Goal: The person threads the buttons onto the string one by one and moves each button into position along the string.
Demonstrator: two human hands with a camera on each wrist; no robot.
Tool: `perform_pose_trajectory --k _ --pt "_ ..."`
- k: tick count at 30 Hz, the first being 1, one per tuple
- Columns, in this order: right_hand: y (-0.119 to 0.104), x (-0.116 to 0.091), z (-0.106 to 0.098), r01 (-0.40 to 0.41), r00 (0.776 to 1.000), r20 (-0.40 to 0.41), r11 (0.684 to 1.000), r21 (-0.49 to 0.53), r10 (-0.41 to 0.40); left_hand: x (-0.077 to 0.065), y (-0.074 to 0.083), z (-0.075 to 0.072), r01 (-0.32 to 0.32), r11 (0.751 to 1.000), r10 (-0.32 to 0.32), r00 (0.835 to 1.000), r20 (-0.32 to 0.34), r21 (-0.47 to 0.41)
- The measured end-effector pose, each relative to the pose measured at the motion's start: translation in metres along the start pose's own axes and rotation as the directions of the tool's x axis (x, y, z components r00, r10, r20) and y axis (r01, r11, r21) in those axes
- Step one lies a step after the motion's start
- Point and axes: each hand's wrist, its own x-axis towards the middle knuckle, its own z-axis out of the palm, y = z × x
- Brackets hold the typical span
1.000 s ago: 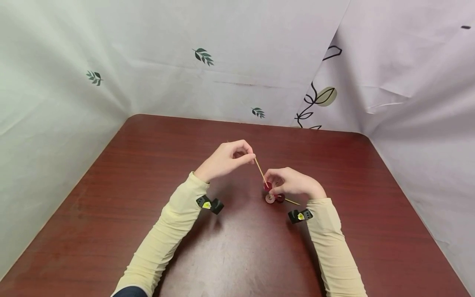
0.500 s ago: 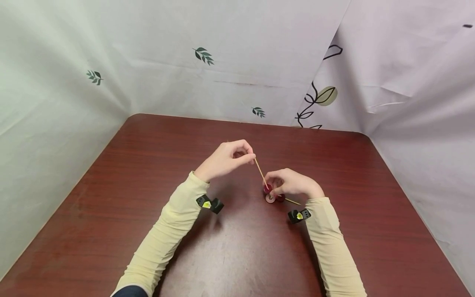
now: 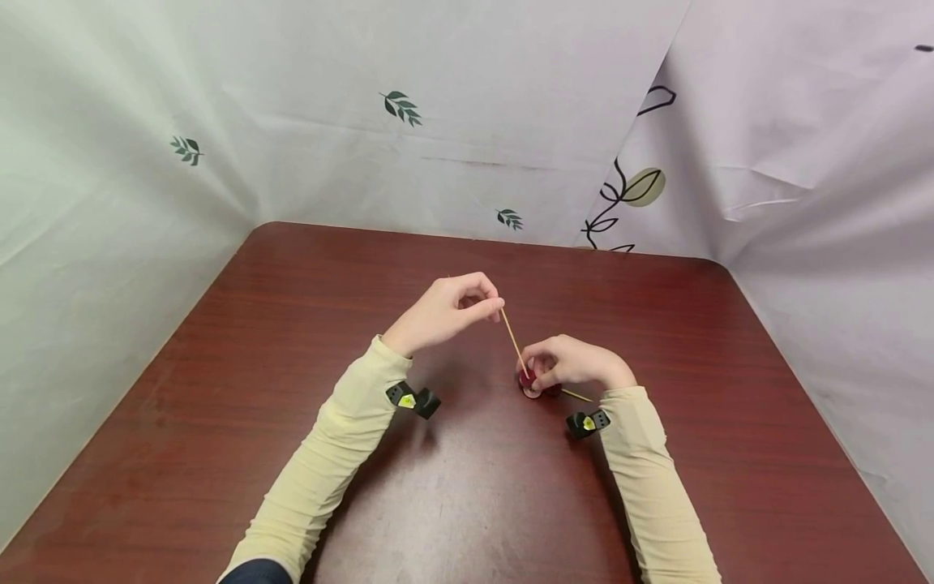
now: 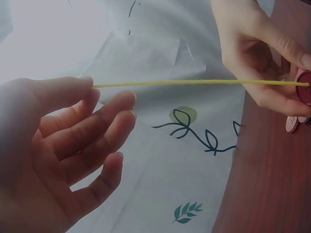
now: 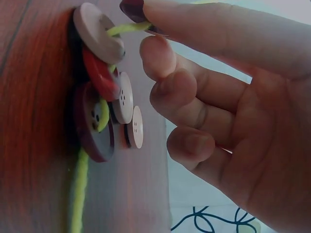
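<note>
Between left and right edges of the table (image 3: pixel 467 503), pinches yellow cord (image 4: pixel 194 81) with left hand (image 3: pixel 445 312), dark red button (image 4: pixel 304 93) with right hand (image 3: pixel 572 361).

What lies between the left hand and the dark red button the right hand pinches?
A straight stretch of yellow cord, plainest in the left wrist view.

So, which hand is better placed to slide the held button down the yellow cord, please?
Probably the right hand: it pinches the dark red button near the other buttons, while the left hand holds the cord straight.
</note>
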Motion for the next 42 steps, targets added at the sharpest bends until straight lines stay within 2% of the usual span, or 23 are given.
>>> perform_pose_trajectory --k 9,17,22,24,27,31,33,36,38,42 --pt "0.007 0.0 -0.001 0.041 0.999 0.008 0.998 -0.044 -0.041 -0.001 0.001 -0.001 -0.006 1.0 0.006 1.0 -0.003 -0.013" --pt "0.007 -0.002 -0.001 0.022 1.0 0.003 0.999 -0.027 -0.022 0.0 0.001 0.001 -0.022 1.0 0.022 1.0 0.008 -0.011" --pt "0.002 -0.005 -0.003 0.03 0.999 -0.033 0.999 -0.01 -0.03 0.001 0.001 0.002 -0.03 1.0 0.03 0.999 0.025 -0.002" --pt "-0.001 -0.006 -0.004 0.04 0.996 -0.079 0.999 0.006 -0.039 0.0 0.001 0.003 -0.033 0.999 0.033 0.999 0.027 0.006" --pt "-0.007 -0.009 -0.006 0.071 0.979 -0.195 0.997 0.038 -0.062 0.0 0.0 0.004 -0.042 0.999 0.041 0.999 0.027 0.026" --pt "-0.02 -0.013 -0.011 0.097 0.925 -0.375 0.993 0.069 -0.064 0.0 0.0 0.006 -0.058 0.998 0.057 0.998 0.032 0.038" --pt "-0.027 -0.015 -0.013 0.12 0.897 -0.437 0.988 0.095 -0.067 0.0 -0.001 0.007 -0.066 0.997 0.065 0.997 0.035 0.033" --pt "-0.035 -0.016 -0.014 0.176 0.869 -0.489 0.97 0.165 -0.075 0.0 0.0 0.01 -0.08 0.996 0.08 0.996 0.035 0.027" --pt "-0.039 -0.016 -0.013 0.208 0.865 -0.498 0.949 0.235 -0.066 0.001 0.0 0.012 -0.095 0.995 0.094 0.995 0.031 0.022" --pt "-0.045 -0.015 -0.012 0.231 0.871 -0.49 0.911 0.342 -0.037 0.002 0.0 0.017 -0.131 0.991 0.131 0.991 0.007 0.011"
